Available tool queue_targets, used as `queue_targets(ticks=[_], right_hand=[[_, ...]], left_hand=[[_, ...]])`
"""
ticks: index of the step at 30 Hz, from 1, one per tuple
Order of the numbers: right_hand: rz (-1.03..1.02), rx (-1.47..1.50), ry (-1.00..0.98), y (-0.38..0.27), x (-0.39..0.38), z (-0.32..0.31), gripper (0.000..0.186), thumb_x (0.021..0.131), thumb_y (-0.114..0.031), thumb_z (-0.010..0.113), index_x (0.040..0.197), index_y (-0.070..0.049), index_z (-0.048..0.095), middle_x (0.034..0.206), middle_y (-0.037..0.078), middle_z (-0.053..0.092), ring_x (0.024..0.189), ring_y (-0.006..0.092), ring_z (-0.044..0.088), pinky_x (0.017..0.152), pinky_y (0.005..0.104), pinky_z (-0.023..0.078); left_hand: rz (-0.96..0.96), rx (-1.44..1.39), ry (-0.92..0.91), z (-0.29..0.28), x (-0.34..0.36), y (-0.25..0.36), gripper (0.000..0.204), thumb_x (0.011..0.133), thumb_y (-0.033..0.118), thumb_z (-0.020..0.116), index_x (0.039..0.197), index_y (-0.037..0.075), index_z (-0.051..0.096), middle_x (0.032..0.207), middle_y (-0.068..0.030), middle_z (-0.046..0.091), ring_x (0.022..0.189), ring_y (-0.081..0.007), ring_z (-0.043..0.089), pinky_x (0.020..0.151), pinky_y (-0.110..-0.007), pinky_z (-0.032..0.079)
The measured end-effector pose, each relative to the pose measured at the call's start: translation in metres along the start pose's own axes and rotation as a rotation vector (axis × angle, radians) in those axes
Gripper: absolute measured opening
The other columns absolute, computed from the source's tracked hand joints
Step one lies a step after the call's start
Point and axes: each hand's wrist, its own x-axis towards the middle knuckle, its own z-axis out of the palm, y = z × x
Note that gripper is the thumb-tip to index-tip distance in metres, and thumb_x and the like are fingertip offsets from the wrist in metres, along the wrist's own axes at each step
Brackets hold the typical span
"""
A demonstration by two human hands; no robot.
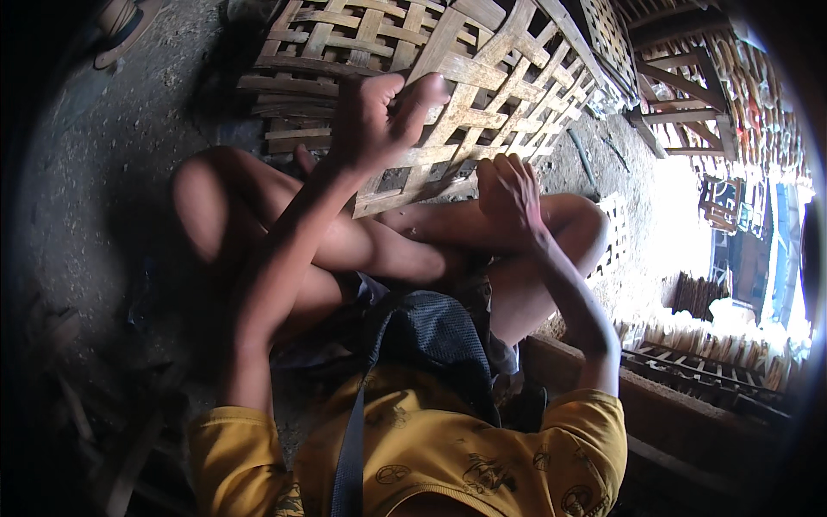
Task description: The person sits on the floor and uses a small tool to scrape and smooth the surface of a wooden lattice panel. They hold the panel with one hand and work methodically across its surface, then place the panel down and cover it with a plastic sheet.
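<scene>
In front of me a woven bamboo panel [469, 95], an open lattice of flat pale strips, leans up over my crossed legs. My left hand [372, 125] is closed at its left part, thumb and finger pinching around a bamboo strip [433, 41] that runs up and away from them. Part of that grip is hidden behind the hand. Lower and to the right, my right hand [508, 191] has its fingers curled at the panel's near edge, close to the right end of the bottom border strip [405, 196].
Behind the panel's left part are darker woven slats [297, 108]. A brimmed hat [125, 30] lies on the earth floor at the far left. Wooden beams [655, 422] stand close on my right. Loose wood pieces [129, 448] lie in shadow at the lower left.
</scene>
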Motion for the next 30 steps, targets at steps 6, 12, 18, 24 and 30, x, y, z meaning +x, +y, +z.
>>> queue_targets(ticks=[6,12,18,24,30], right_hand=[[0.392,0.153,-0.175,-0.038,0.011,-0.046,0.014,0.088,-0.017,0.07,0.099,-0.011,0.076,0.088,0.008,0.066,0.091,0.0294,0.063,0.085,0.0425,0.049],[0.336,0.196,-0.103,-0.034,0.001,-0.035,0.012,0.088,-0.017,0.07,0.095,-0.01,0.077,0.087,0.009,0.066,0.091,0.0301,0.064,0.085,0.0424,0.05],[0.322,0.252,-0.214,-0.031,0.013,-0.036,0.01,0.087,-0.016,0.069,0.092,-0.01,0.075,0.087,0.009,0.066,0.091,0.03,0.064,0.084,0.0426,0.05],[0.053,0.064,-0.108,-0.02,0.014,-0.023,0.003,0.081,-0.012,0.068,0.08,-0.009,0.067,0.084,0.011,0.06,0.093,0.0301,0.06,0.082,0.0439,0.047],[0.12,-0.046,0.085,-0.029,-0.007,0.001,0.005,0.084,-0.013,0.069,0.088,-0.01,0.067,0.089,0.01,0.059,0.091,0.0297,0.058,0.079,0.0431,0.046]], left_hand=[[0.01,0.014,-0.023,-0.001,0.001,-0.001,0.038,0.102,0.033,0.063,0.099,-0.003,0.077,0.085,-0.0104,0.079,0.045,-0.0048,0.053,0.042,-0.023,0.04],[-0.049,0.031,-0.006,0.0,0.0,-0.001,0.039,0.102,0.033,0.062,0.099,-0.003,0.077,0.085,-0.01,0.079,0.044,-0.0051,0.054,0.04,-0.024,0.041],[0.011,0.055,-0.029,-0.003,0.001,-0.001,0.041,0.102,0.034,0.062,0.097,-0.004,0.077,0.084,-0.01,0.079,0.043,-0.0056,0.054,0.04,-0.024,0.042],[-0.013,0.018,-0.003,-0.001,0.0,0.0,0.04,0.102,0.033,0.062,0.096,-0.004,0.078,0.082,-0.0095,0.079,0.043,-0.0056,0.053,0.04,-0.025,0.041],[0.087,0.067,0.003,-0.004,0.003,0.0,0.039,0.102,0.032,0.064,0.096,-0.003,0.078,0.073,-0.0075,0.076,0.044,-0.0044,0.051,0.042,-0.024,0.039]])
